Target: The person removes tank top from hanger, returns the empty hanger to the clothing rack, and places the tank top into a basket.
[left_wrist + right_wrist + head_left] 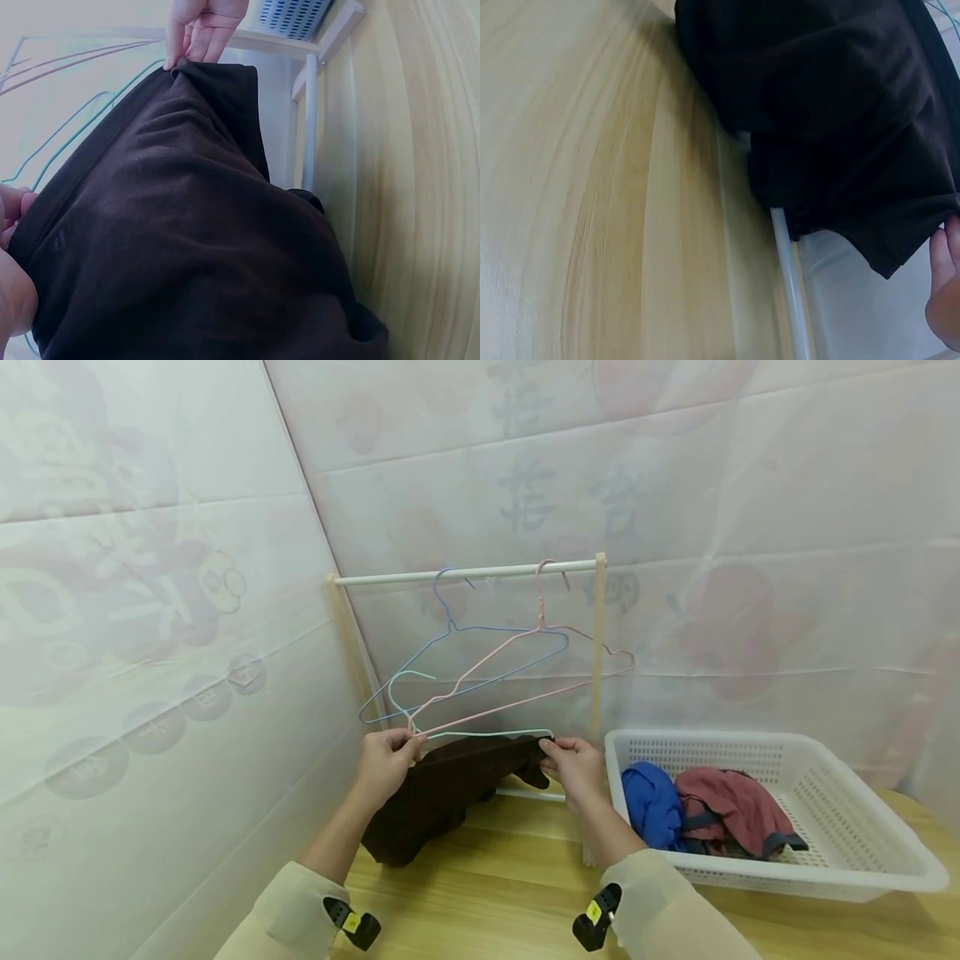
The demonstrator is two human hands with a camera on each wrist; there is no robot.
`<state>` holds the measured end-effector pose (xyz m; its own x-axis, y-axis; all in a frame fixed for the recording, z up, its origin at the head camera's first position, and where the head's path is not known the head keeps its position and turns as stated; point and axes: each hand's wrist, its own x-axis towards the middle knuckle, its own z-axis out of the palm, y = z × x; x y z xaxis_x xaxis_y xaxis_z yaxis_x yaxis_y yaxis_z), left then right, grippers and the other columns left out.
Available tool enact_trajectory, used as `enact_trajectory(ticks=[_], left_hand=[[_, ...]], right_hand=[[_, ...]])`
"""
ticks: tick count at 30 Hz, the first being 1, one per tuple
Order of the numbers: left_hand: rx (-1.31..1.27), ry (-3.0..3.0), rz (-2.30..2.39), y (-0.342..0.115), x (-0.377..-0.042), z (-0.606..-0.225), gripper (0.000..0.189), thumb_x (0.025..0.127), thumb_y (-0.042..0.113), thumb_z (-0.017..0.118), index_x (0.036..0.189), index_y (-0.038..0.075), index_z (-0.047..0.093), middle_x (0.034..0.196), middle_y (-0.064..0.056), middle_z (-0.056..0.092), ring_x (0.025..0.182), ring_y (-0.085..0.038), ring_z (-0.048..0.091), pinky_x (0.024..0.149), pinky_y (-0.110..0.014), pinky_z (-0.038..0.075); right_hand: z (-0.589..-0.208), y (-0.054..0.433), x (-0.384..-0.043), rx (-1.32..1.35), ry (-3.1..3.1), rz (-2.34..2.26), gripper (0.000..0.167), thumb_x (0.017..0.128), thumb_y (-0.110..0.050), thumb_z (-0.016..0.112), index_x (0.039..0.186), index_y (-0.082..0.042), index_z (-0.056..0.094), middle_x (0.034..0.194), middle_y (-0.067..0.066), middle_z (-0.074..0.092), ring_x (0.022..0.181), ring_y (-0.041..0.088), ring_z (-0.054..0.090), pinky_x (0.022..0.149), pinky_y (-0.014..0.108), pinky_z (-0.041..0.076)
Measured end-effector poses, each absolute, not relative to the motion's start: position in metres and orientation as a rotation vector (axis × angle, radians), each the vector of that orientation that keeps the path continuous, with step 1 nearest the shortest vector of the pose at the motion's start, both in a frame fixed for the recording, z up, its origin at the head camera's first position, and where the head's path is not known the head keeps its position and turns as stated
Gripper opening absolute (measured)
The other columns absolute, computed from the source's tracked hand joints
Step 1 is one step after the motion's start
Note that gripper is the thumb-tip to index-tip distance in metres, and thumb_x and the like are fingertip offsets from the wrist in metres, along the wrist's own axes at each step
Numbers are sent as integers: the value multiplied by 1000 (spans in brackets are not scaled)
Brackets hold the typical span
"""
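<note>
A dark, nearly black garment (457, 777) hangs stretched between both hands, a hemmed band along its upper edge. My left hand (386, 764) pinches the band's left end together with part of a mint-green wire hanger (491, 733). At the other end, my right hand (576, 768) pinches the band's corner between thumb and fingers. The hanger's bar runs along the garment's top edge, its hook standing up near the left hand. In the left wrist view the cloth (187, 195) fills the middle, its lower part sagging toward the table.
Behind the hands, a blue hanger (498, 628) and a pink hanger (498, 703) hang from a rack's white rail (495, 573). On the wooden table (480, 893), a white plastic basket (892, 810) at right holds blue cloth (651, 806) and reddish cloth (738, 806). Printed fabric walls stand behind and left.
</note>
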<state>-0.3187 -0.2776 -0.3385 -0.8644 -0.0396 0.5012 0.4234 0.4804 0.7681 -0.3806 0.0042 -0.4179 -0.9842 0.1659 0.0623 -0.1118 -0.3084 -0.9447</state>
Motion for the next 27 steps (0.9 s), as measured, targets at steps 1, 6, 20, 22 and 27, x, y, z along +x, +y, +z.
enact_trajectory(ticks=[1,6,20,22,27], left_hand=[[-314,-2273,-1364,-278,-319,-339,26,92,10,68,68,1,68,61,-11,62,52,-8,40,48,-21,31],[-271,-2266,-1370,-278,-317,-337,23,92,10,69,72,-2,71,59,-1,59,53,-6,43,49,-20,33],[-300,-2235,-1414,-279,-320,-346,26,92,13,69,68,1,69,58,-4,59,48,-6,35,44,-21,25],[-301,-2222,-1419,-279,-321,-347,26,92,11,69,68,-1,68,59,-9,60,49,-6,39,45,-21,28],[-270,-2213,-1426,-271,-321,-345,20,91,8,69,75,-4,72,62,-9,64,57,-13,55,51,-21,41]], right_hand=[[-418,3,-381,-73,-1725,2418,29,89,-8,72,106,8,55,74,-1,68,60,9,69,65,27,58],[-419,-2,-380,-86,-1711,2456,28,89,-9,72,106,7,55,74,-2,68,61,8,69,69,29,59],[-420,-8,-370,-78,-1760,2520,33,89,-14,74,110,5,56,77,3,69,69,13,70,77,34,59],[-421,-10,-369,-76,-1771,2520,33,89,-15,74,109,5,57,76,3,69,69,13,70,75,33,59],[-425,-15,-368,-54,-1798,2552,33,90,-15,73,111,5,56,79,4,67,70,14,70,75,33,59]])
